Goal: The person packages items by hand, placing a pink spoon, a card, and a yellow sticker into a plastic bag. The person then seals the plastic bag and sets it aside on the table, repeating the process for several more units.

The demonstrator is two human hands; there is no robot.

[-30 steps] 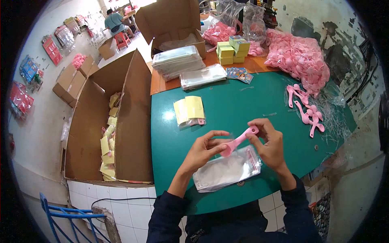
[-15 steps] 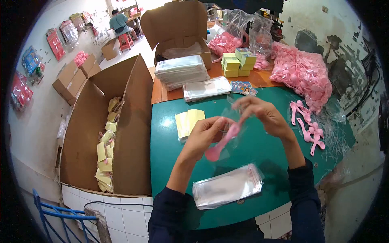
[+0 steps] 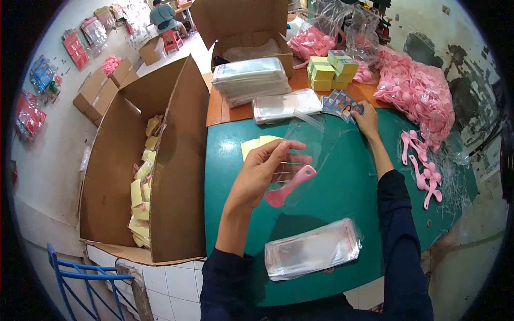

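My left hand (image 3: 257, 174) is closed on a clear plastic bag (image 3: 313, 136), held up above the green table. A pink spoon (image 3: 292, 187) lies in the lower part of this bag, its holed handle end up and to the right. Farther off, my right hand (image 3: 367, 122) pinches the edge of a small printed card (image 3: 348, 106) at the near right of a fanned group. Below my hands lies a stack of clear bags (image 3: 313, 250). Yellow cards (image 3: 250, 147) are partly hidden behind my left hand.
Loose pink spoons (image 3: 415, 152) lie at right, near a big bag of spoons (image 3: 415, 91). Yellow card stacks (image 3: 321, 75) and bag piles (image 3: 249, 80) stand at the back. A tall carton (image 3: 176, 160) holding packed pieces is left. A person (image 3: 163, 18) sits far off.
My right hand has left the bag and reached forward to the printed cards. The spoon, whose handle end was near my right hand, now sits inside the bag held by my left hand.
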